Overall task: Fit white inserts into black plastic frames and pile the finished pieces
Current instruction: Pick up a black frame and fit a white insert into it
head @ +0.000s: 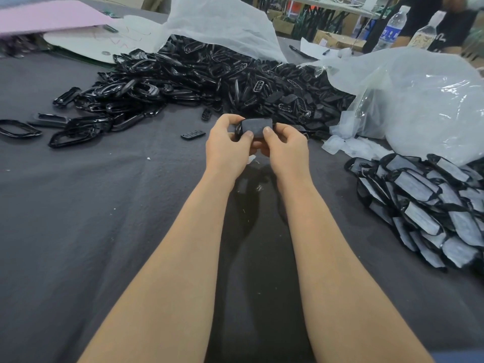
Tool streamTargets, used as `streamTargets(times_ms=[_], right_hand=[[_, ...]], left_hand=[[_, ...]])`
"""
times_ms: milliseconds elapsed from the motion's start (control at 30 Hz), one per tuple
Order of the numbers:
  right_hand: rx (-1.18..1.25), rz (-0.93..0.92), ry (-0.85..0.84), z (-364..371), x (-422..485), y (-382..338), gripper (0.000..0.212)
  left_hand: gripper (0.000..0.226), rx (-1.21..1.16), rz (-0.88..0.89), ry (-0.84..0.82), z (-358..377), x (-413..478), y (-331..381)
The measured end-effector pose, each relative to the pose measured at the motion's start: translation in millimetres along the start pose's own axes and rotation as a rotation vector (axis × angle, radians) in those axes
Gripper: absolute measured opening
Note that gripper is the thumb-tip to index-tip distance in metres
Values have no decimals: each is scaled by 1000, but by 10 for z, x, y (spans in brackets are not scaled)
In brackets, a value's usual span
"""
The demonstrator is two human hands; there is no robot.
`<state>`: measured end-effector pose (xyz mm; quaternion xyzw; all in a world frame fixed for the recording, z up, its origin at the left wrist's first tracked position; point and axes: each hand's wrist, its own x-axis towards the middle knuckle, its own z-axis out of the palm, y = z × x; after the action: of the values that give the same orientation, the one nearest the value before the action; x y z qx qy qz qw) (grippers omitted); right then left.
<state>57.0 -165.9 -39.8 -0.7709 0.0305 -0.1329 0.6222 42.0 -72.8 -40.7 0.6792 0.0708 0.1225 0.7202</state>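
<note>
Forearms (183,244), left hand (227,145) and right hand (286,148) pinching 1 black frame (255,127), its rim mostly hidden.

Left hand (227,142) and right hand (284,146) pinch together

both hands (258,145) gripping frame (255,128), finished pile (424,205)

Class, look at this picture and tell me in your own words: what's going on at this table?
A person works at a table covered in dark cloth. The left hand and right hand together hold one piece above it, thumbs on its grey face, apparently pressing an insert into its black frame. A heap of loose black frames lies beyond the hands, by a white plastic bag. A pile of finished pieces sits to the right.
</note>
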Motion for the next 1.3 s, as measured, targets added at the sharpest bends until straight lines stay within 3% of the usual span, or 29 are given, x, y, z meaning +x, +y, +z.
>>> streamTargets(times_ms=[233, 433, 700, 1000, 1300], right_hand=[[-36, -6, 32, 3, 31, 28, 16], [-28, -14, -37, 20, -6, 9, 12], [40, 4, -19, -3, -5, -1, 8], [-26, 12, 5, 11, 3, -5, 17], [-34, 35, 6, 8, 10, 5, 19]], left_hand=[[21, 12, -14, 0, 18, 9, -15], [22, -15, -22, 38, -10, 15, -16], [23, 42, 68, 31, 9, -2, -36], [25, 78, 72, 36, 11, 20, -48], [13, 63, 60, 65, 18, 9, -28]])
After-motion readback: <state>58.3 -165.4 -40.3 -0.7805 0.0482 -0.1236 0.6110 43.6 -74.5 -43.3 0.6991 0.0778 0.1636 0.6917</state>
